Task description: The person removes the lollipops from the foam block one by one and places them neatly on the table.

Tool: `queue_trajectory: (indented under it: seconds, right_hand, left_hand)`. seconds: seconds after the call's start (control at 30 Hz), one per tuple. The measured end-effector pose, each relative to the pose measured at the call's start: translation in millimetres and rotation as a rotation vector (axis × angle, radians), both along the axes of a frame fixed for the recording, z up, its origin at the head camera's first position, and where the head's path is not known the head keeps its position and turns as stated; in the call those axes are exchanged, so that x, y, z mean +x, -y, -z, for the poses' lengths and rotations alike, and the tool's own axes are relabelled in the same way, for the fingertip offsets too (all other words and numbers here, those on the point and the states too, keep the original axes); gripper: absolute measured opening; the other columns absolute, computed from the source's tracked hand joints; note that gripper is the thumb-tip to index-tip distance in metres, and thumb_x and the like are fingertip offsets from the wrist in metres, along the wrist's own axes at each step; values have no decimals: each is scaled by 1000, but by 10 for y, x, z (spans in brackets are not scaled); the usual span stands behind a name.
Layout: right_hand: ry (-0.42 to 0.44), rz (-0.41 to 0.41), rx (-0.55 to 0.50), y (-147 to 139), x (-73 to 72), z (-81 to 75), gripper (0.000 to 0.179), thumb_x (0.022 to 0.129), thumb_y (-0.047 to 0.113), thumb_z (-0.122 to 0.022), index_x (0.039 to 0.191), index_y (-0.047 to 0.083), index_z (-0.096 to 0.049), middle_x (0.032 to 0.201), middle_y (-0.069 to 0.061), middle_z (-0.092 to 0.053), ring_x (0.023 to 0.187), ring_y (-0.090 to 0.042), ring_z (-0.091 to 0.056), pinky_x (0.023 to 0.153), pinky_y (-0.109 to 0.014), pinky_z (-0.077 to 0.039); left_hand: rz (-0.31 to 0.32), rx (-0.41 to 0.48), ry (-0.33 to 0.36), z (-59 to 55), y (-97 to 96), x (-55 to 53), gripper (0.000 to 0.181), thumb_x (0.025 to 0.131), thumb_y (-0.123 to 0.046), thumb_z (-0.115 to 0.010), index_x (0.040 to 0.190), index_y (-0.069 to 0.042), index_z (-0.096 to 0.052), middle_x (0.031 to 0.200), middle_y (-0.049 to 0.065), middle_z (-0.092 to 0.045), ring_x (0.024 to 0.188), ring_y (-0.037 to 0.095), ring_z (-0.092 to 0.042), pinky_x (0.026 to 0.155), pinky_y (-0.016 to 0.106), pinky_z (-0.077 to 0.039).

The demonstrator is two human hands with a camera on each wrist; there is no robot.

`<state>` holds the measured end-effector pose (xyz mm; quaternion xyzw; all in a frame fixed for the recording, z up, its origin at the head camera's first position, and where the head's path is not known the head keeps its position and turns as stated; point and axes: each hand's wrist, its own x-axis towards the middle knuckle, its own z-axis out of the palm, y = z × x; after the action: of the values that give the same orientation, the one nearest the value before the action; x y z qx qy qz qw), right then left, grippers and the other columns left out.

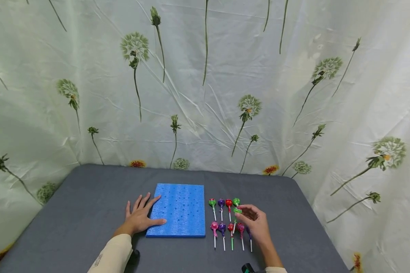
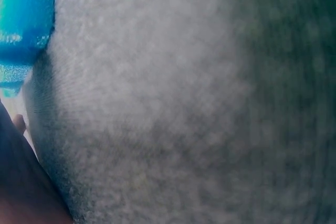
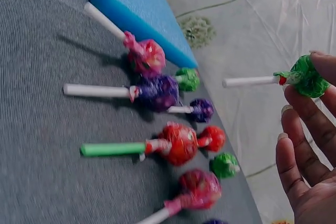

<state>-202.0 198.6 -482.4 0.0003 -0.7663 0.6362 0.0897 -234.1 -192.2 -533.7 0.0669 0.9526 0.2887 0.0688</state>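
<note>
My right hand (image 1: 258, 224) pinches a green-wrapped lollipop (image 3: 311, 80) by its candy head, between thumb and fingers. Its white stick points away from the fingertips, and the head view shows it raised over the lollipop rows. With fingers spread, my left hand (image 1: 139, 219) rests at the left side of a blue foam board (image 1: 182, 223) dotted with small holes; thumb and index finger lie on its top. The left wrist view catches mostly blurred grey cloth and a corner of the board (image 2: 26, 9).
Right of the board lie two rows of lollipops. The far row has green (image 1: 212, 202), purple (image 1: 221, 203) and red (image 1: 229, 203) heads, plus another green; the near row has pink (image 3: 147, 57), purple (image 3: 158, 92) and red (image 3: 179, 144) ones among several. A flowered curtain (image 1: 198, 106) hangs behind the grey table (image 1: 99, 204).
</note>
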Motion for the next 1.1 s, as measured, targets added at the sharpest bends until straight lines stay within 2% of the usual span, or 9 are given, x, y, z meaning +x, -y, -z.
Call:
queue_trajectory:
  seconds: [0.1,0.33,0.47,0.67,0.9,1.1]
  right_hand:
    - [-6,25,26,-66,24,17,26,79,2,-77,102,-6,-68,87,-3,-70,75,-11,-64,67,-23,-53]
    - [35,114,70,-237,120,57,28,78,2,-78,102,-7,-68,88,-8,-69,72,-9,-63,65,-22,-51]
    - [28,160,51,-323,161,114,30,78,0,-78,104,-9,-66,88,-1,-70,76,-6,-64,68,-19,-53]
    - [-6,219,52,-463,219,233,30,78,-1,-77,103,-12,-66,85,6,-71,74,-4,-64,67,-17,-52]
    - [68,267,116,-630,247,356,32,79,8,-79,106,-7,-69,84,8,-71,74,-3,-63,65,-18,-51]
    - [104,264,167,-716,251,440,34,80,12,-79,107,-5,-70,90,-1,-73,76,-2,-62,66,-17,-50]
  left_hand:
    - [-4,-17,0,28,8,0,103,68,-80,-62,151,-29,-30,158,21,-16,142,49,-3,104,67,17]
    - [6,-3,19,-3,2,-4,102,68,-77,-64,151,-29,-30,157,23,-16,142,50,-3,104,68,17]
    - [5,-10,13,-24,8,2,101,69,-76,-64,151,-29,-30,157,23,-16,141,50,-4,104,68,16]
    - [-9,-22,48,-89,-1,25,103,70,-74,-66,152,-23,-31,158,23,-15,142,49,-2,105,67,16]
    - [-11,-32,52,-94,-10,30,101,72,-71,-67,152,-23,-29,158,23,-14,142,49,-2,104,68,15]
    - [-13,-46,49,-77,-20,10,101,71,-72,-67,153,-25,-29,158,22,-14,143,48,-2,105,68,15]
